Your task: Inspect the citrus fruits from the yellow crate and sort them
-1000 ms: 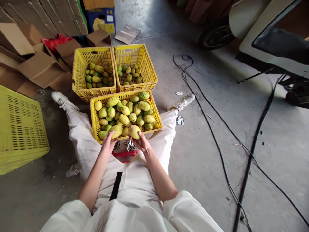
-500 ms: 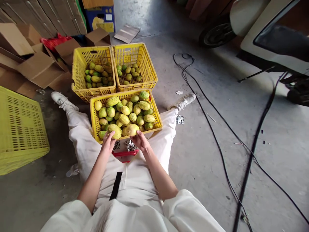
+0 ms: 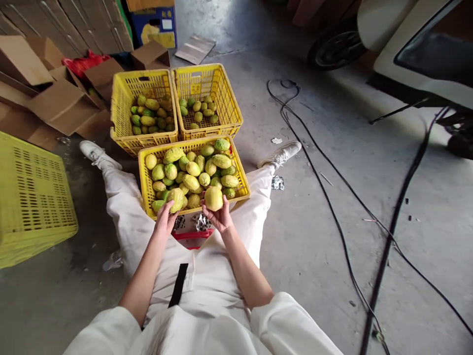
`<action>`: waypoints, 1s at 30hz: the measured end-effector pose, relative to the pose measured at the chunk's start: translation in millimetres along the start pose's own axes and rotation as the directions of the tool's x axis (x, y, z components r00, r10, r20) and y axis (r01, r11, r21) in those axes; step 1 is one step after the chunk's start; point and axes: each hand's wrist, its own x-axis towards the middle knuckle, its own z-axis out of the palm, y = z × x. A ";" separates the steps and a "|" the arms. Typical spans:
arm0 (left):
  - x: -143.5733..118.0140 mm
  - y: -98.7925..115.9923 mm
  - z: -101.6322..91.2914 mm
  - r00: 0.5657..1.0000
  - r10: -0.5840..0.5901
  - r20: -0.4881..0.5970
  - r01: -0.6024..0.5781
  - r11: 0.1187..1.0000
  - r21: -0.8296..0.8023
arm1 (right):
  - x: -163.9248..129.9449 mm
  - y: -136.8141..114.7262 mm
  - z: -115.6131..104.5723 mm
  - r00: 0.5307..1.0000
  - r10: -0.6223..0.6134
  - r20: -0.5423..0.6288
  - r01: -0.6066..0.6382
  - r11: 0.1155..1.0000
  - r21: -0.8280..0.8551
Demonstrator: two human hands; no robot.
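My left hand [image 3: 165, 217] is closed round a bumpy yellow-green oval fruit [image 3: 176, 198] at the near edge of the front yellow crate [image 3: 242, 190]. In my right hand [image 3: 219, 216] is a smoother pale yellow fruit [image 3: 214, 198], gripped from below, one end turned up towards me. Both fruits are held over the crate's near rim, a little apart. Several more oval fruits [image 3: 192, 168], green to yellow, fill the front crate between my legs. Their exact kind I cannot tell.
Behind stand two yellow crates, the left one [image 3: 121, 111] and the right one [image 3: 229, 106], both holding similar fruits. Open cardboard boxes [image 3: 59, 106] lie at the left, near another yellow crate [image 3: 35, 197]. Black cables [image 3: 332, 217] cross the floor at right, near a parked vehicle [image 3: 417, 54].
My right hand has turned its fruit from lying sideways to end-up and shifted it slightly right. The left hand's fruit has turned a little. The view has moved slightly.
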 end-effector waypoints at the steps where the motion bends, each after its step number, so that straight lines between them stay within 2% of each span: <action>1: 0.4 -0.3 -0.2 1.000 -0.001 -0.003 0.001 1.000 0.002 | -0.7 -1.1 0.3 1.000 0.005 -0.005 -0.005 1.000 -0.002; 10: -0.1 2.1 2.2 1.000 0.013 0.019 -0.012 0.999 -0.049 | 6.6 5.4 -5.8 1.000 -0.023 -0.020 0.019 0.980 -0.196; 17: -3.4 4.1 4.6 0.999 -0.020 0.050 0.025 0.994 -0.109 | 12.2 8.6 -11.6 0.997 -0.056 -0.049 0.045 0.979 -0.199; 25: -3.2 10.2 6.9 0.998 -0.062 0.015 0.064 0.984 -0.164 | 14.8 9.9 -13.6 0.996 -0.044 -0.077 0.031 0.987 -0.160; 30: -9.0 13.8 8.0 0.994 -0.079 0.069 0.091 0.976 -0.197 | 15.2 9.6 -12.2 0.994 -0.027 -0.103 0.015 0.993 -0.117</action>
